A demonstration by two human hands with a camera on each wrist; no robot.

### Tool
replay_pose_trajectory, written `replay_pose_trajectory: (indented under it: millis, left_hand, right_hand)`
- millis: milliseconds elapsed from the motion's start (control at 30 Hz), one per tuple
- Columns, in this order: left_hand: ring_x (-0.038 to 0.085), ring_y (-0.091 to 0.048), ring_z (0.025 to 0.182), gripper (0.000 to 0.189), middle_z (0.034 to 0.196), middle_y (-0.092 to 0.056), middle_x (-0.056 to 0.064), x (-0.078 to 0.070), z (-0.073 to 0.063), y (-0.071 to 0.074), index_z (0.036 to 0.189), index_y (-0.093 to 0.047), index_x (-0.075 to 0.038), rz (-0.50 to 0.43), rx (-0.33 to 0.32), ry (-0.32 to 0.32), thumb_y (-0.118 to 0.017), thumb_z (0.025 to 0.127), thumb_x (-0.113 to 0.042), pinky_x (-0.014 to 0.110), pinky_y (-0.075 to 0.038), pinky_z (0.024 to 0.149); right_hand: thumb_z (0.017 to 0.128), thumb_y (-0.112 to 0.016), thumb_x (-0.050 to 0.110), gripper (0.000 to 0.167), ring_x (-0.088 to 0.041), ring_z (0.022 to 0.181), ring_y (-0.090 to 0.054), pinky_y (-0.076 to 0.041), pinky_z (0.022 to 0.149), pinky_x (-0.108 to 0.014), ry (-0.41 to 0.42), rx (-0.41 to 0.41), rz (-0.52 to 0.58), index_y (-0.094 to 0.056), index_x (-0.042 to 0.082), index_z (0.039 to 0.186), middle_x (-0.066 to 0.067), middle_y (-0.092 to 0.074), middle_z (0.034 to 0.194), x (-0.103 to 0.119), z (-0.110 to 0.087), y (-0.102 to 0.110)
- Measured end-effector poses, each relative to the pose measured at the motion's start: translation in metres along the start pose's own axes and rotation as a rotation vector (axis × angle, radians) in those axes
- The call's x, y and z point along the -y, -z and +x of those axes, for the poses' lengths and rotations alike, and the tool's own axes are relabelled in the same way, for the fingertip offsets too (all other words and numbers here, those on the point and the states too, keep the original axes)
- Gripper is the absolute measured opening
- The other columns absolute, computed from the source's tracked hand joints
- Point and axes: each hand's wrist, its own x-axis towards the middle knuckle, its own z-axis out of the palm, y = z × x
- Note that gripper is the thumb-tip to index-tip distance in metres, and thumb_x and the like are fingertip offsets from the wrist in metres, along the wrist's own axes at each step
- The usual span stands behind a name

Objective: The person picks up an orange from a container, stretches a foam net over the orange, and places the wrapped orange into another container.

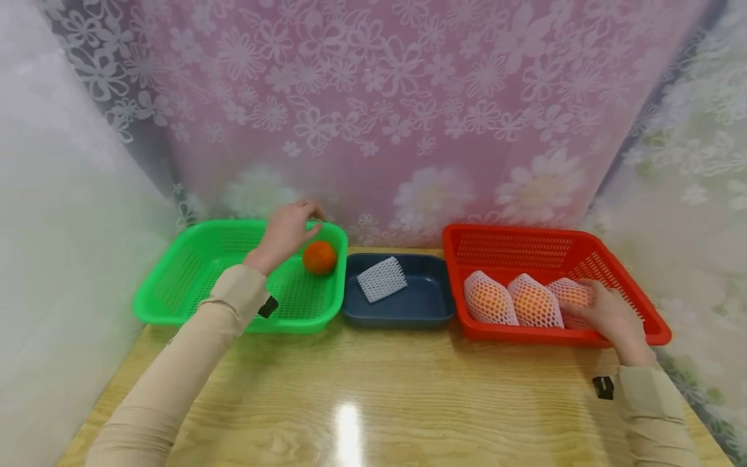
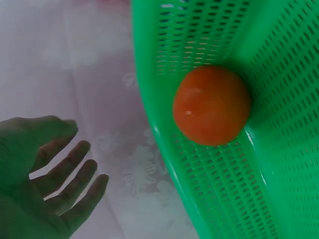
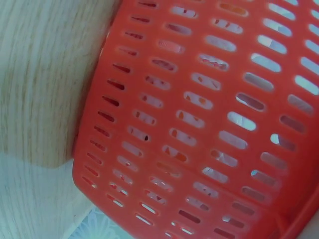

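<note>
My left hand is over the back right corner of the green basket, its fingers loosely bent and holding nothing. Below it lies a bare, smooth orange. The left wrist view shows that hand outside the basket rim, apart from the orange. At the right, my right hand grips the rightmost orange in a white foam net, thumb and fingers on either side. Two more netted oranges sit beside it in the red basket. In the right wrist view the slotted basket wall hides that hand.
Between the baskets stands a dark blue tray holding a flat white foam net. All three containers stand in a row at the back of the wooden table, before a flowered pink curtain.
</note>
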Motion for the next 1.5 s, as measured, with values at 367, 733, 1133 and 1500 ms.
replay_pose_trajectory:
  millis: [367, 733, 1133, 1500]
  left_hand:
    - [0.039, -0.056, 0.115, 0.062, 0.135, -0.054, 0.023, 0.013, 0.004, -0.033, 0.142, -0.051, 0.000, 0.190, 0.462, 0.111, -0.078, 0.091, -0.024, 0.050, -0.050, 0.091]
    - [0.038, -0.058, 0.113, 0.070, 0.130, -0.058, 0.024, 0.032, -0.003, -0.033, 0.140, -0.048, 0.004, 0.021, 0.503, 0.122, -0.084, 0.083, -0.015, 0.048, -0.052, 0.091]
    - [0.039, -0.057, 0.118, 0.077, 0.138, -0.055, 0.019, -0.006, -0.021, 0.005, 0.141, -0.050, -0.004, -0.094, 0.231, 0.000, -0.090, 0.078, -0.020, 0.057, -0.049, 0.097]
    - [0.026, -0.061, 0.115, 0.082, 0.140, -0.055, 0.007, -0.083, -0.063, 0.003, 0.145, -0.048, -0.010, -0.246, 0.013, -0.203, -0.091, 0.077, -0.025, 0.044, -0.054, 0.094]
  right_hand:
    - [0.101, -0.055, 0.051, 0.078, -0.061, 0.113, -0.047, -0.047, 0.081, -0.070, -0.014, -0.013, 0.030, -0.038, -0.010, 0.146, -0.046, -0.041, 0.137, 0.007, -0.001, -0.011]
    - [0.101, -0.055, 0.050, 0.073, -0.058, 0.109, -0.052, -0.051, 0.075, -0.065, 0.005, -0.052, 0.021, -0.044, -0.009, 0.143, -0.044, -0.046, 0.135, 0.010, 0.001, -0.011]
    - [0.104, -0.057, 0.035, 0.053, -0.057, 0.112, -0.049, -0.043, 0.088, -0.072, 0.044, -0.342, 0.081, -0.052, -0.004, 0.139, -0.039, -0.051, 0.133, 0.041, -0.016, -0.005]
    - [0.095, -0.071, 0.008, 0.037, -0.021, 0.115, -0.062, -0.035, 0.095, -0.004, 0.467, -0.633, 0.416, -0.065, 0.004, 0.131, -0.016, -0.068, 0.125, 0.160, -0.053, -0.012]
